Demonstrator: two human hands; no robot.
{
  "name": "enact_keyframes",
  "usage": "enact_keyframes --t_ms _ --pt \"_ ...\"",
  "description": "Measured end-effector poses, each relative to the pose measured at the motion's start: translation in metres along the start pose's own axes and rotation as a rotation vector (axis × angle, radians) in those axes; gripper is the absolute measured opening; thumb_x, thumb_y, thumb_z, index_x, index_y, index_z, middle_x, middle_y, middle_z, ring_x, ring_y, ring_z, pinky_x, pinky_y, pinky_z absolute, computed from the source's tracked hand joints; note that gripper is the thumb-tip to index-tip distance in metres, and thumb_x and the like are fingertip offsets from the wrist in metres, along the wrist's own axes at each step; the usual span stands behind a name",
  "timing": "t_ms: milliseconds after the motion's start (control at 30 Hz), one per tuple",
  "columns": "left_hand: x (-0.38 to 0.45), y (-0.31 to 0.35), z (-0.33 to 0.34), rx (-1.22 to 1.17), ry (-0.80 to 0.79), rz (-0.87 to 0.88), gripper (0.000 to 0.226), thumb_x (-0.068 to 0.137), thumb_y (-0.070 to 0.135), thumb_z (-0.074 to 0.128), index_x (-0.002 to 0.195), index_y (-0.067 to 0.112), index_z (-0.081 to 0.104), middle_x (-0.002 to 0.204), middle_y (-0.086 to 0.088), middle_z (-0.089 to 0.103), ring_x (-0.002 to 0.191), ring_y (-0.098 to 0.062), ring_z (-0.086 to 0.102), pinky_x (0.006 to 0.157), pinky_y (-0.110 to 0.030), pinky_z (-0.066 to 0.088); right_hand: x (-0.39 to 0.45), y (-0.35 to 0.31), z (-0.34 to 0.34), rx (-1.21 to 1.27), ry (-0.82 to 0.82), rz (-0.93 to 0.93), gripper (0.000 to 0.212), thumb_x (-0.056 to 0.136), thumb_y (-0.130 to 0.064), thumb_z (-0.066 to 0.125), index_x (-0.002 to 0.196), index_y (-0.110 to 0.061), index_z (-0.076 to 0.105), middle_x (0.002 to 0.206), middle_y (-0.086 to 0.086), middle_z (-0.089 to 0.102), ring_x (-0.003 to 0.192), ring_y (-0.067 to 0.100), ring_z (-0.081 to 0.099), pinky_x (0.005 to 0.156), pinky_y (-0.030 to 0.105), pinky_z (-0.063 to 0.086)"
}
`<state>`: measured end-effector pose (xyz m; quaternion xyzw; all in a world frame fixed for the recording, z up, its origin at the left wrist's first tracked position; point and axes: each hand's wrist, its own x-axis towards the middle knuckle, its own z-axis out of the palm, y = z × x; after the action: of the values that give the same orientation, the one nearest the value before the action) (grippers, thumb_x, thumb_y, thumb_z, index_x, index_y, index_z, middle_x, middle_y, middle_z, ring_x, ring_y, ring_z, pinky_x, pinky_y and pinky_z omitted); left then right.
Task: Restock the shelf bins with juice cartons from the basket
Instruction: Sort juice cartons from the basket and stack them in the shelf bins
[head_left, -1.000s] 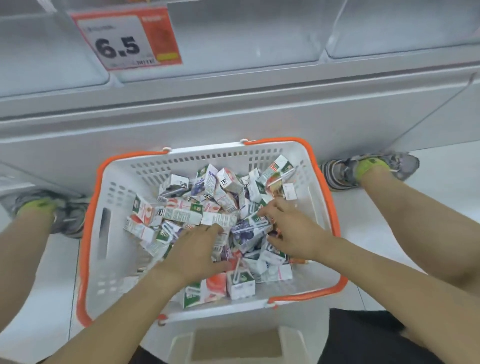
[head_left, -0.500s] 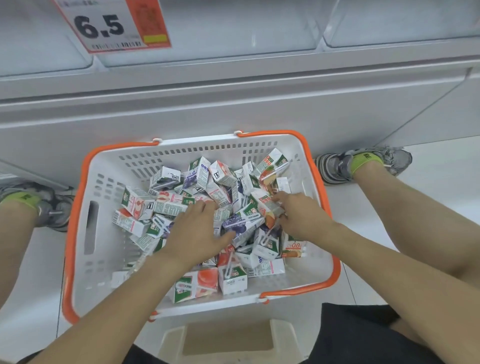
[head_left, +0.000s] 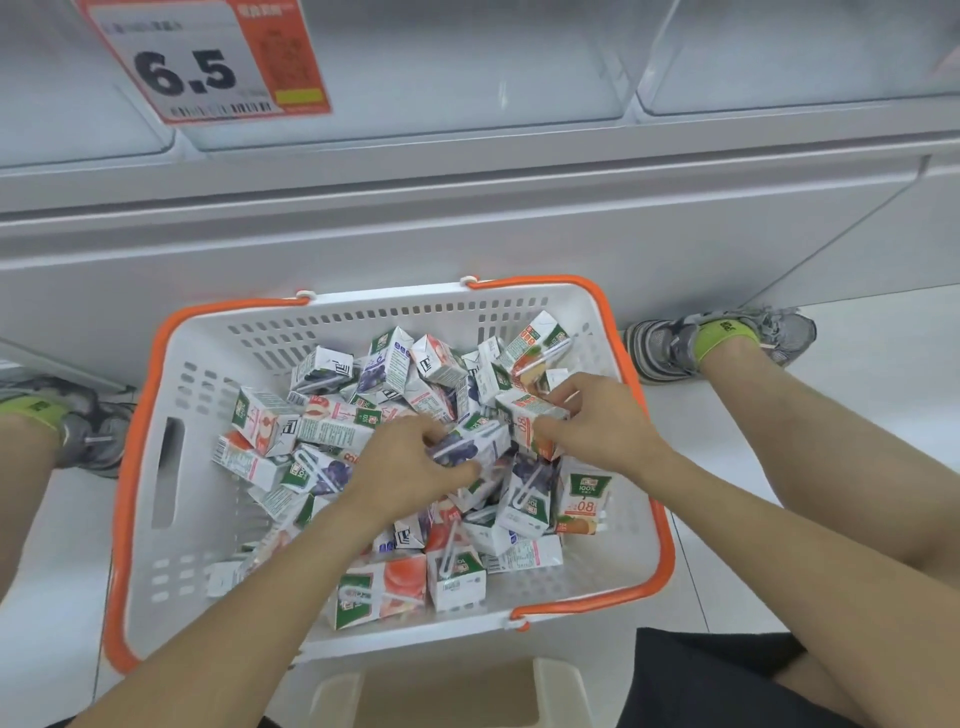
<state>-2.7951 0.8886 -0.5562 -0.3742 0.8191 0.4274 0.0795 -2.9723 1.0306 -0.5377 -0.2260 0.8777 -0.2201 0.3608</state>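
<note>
Juice cartons: small, heaped loose in our white basket with orange handles, on the floor before the shelf bins. Our left hand grips a purple grape carton at the middle of the heap. Our right hand pinches an orange-printed carton just beside it. Price tag, reading 6.5, hangs on the bin front above. Grey shoes flank the basket.
</note>
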Motion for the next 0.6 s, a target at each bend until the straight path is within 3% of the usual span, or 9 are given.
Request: enact_keyframes --t_ms 67,133,200,267,333,433,500,600 --pt "-0.001 0.001 -0.016 -0.405 -0.145 -0.150 0.041 0.067 0.048 0.087 0.087 0.013 0.075 0.090 0.001 0.074 0.066 -0.014 0.064 0.072 -0.031 0.053 -0.001 -0.006 -0.015 0.310 -0.089 0.105 0.033 0.076 -0.019 0.078 0.104 -0.007 0.066 0.083 0.003 0.076 0.074 0.023 0.074 0.073 0.033 0.062" --pt "0.000 -0.001 -0.027 -0.863 -0.276 -0.257 0.071 0.049 0.048 0.095 0.097 0.001 0.074 0.111 -0.009 0.072 0.079 -0.016 0.066 0.077 -0.034 0.057 -0.004 -0.011 -0.028 0.658 -0.250 0.144 0.042 0.081 -0.007 0.076 0.117 -0.004 0.057 0.094 0.015 0.077 0.088 0.033 0.074 0.087 0.048 0.059" --pt "0.000 -0.001 -0.033 -1.165 -0.297 -0.294 0.093 0.041 0.034 0.101 0.115 -0.007 0.062 0.125 -0.021 0.064 0.093 -0.025 0.070 0.079 -0.033 0.058 -0.009 -0.017 -0.036 0.931 -0.381 0.137 0.047 0.086 0.003 0.067 0.128 -0.004 0.047 0.106 0.021 0.073 0.097 0.035 0.072 0.093 0.051 0.056" --pt "0.000 -0.001 -0.036 -1.328 -0.308 -0.290 0.116 0.045 0.018 0.100 0.139 -0.010 0.039 0.137 -0.029 0.052 0.103 -0.036 0.069 0.085 -0.039 0.059 -0.013 -0.021 -0.038 1.062 -0.459 0.072 0.054 0.085 0.011 0.063 0.134 -0.003 0.045 0.118 0.025 0.068 0.109 0.037 0.068 0.095 0.051 0.055" --pt "0.000 0.000 -0.039 -1.395 -0.373 -0.238 0.122 0.051 0.007 0.096 0.150 -0.004 0.025 0.143 -0.032 0.044 0.111 -0.041 0.065 0.090 -0.046 0.056 -0.017 -0.026 -0.038 1.045 -0.478 -0.017 0.055 0.083 0.016 0.061 0.134 -0.002 0.049 0.125 0.029 0.063 0.116 0.041 0.063 0.098 0.052 0.053" --pt "-0.006 0.014 -0.042 -1.226 -0.502 -0.065 0.096 0.062 0.004 0.090 0.143 -0.001 0.038 0.138 -0.027 0.054 0.121 -0.041 0.059 0.100 -0.047 0.051 -0.024 -0.032 -0.034 0.947 -0.447 -0.109 0.057 0.078 0.007 0.071 0.130 -0.004 0.054 0.119 0.025 0.068 0.110 0.039 0.067 0.094 0.048 0.055" --pt "-0.012 0.022 -0.040 -1.150 -0.574 0.022 0.077 0.072 0.002 0.081 0.138 0.000 0.043 0.135 -0.023 0.058 0.123 -0.039 0.057 0.102 -0.045 0.048 -0.030 -0.037 -0.033 0.866 -0.394 -0.144 0.055 0.072 -0.004 0.074 0.125 -0.005 0.059 0.111 0.021 0.072 0.098 0.034 0.070 0.077 0.035 0.056" --pt "-0.019 0.032 -0.039 -1.038 -0.501 0.025 0.063 0.069 0.018 0.089 0.123 0.001 0.059 0.126 -0.024 0.063 0.112 -0.044 0.060 0.094 -0.047 0.048 -0.037 -0.043 -0.036 0.752 -0.352 -0.217 0.040 0.077 -0.004 0.073 0.115 -0.003 0.062 0.104 0.017 0.074 0.089 0.029 0.072 0.069 0.026 0.053"
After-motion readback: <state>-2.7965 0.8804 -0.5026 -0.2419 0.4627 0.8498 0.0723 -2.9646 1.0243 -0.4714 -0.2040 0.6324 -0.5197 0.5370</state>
